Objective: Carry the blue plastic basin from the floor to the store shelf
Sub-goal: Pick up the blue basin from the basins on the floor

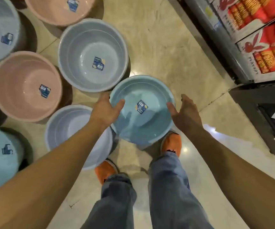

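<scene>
A round light-blue plastic basin point(141, 123) with a small blue label on its bottom is held above the floor, over my feet. My left hand point(106, 109) grips its left rim, thumb inside the bowl. Against the right rim my right hand point(185, 111) presses, its thumb over the edge. The basin hangs level between both hands. A dark store shelf point(255, 93) stands to the right.
Several basins stand on the floor at the left: grey-blue ones point(92, 55), pink ones point(26, 86) and a teal one point(0, 157). The shelf's upper tier holds red and orange boxed goods point(268, 52). Beige tiled floor point(166, 38) runs between basins and shelf.
</scene>
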{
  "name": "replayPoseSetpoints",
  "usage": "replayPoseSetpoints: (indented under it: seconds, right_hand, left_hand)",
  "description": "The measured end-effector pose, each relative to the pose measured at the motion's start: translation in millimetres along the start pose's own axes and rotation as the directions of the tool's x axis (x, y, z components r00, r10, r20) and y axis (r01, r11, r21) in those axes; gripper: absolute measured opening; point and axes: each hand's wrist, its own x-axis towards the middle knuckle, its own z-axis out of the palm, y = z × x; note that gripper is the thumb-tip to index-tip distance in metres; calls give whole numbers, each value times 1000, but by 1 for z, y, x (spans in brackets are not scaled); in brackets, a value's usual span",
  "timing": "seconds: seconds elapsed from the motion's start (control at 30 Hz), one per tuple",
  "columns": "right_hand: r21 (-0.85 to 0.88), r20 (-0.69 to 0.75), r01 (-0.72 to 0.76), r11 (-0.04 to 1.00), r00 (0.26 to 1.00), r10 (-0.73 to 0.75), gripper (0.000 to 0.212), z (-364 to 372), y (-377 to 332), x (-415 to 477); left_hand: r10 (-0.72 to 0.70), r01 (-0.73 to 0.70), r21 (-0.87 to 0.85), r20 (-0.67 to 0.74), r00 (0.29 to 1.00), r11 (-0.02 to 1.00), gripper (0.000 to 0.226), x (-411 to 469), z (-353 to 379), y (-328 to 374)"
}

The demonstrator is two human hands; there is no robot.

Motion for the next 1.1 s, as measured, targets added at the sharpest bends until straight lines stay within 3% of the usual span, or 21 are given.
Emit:
replayPoseSetpoints:
  seconds: [0.23, 0.37, 0.53, 0.8, 1.1]
  right_hand:
    - [20, 89, -153, 988, 985, 151, 82, 78, 52, 46]
    - [114, 115, -223, 968, 971, 210, 69, 100, 65, 56]
    - [175, 30, -236, 956, 972, 234, 46, 91, 65, 52]
    - [194, -124, -14, 981, 992, 39, 30, 19, 9, 2]
    - [115, -62, 231, 966, 972, -225, 37, 19, -120, -60]
  left_hand:
    - [-91, 93, 18, -63, 994, 996, 81, 66, 51, -61]
    - [-137, 138, 31, -21, 990, 990, 58, 89, 67, -78]
    - [-132, 133, 8, -89, 987, 991, 42, 88, 65, -78]
    - [-108, 60, -219, -214, 971, 974, 31, 17, -11, -68]
    - [-313, 150, -413, -363, 878, 899, 30, -75, -122, -129]
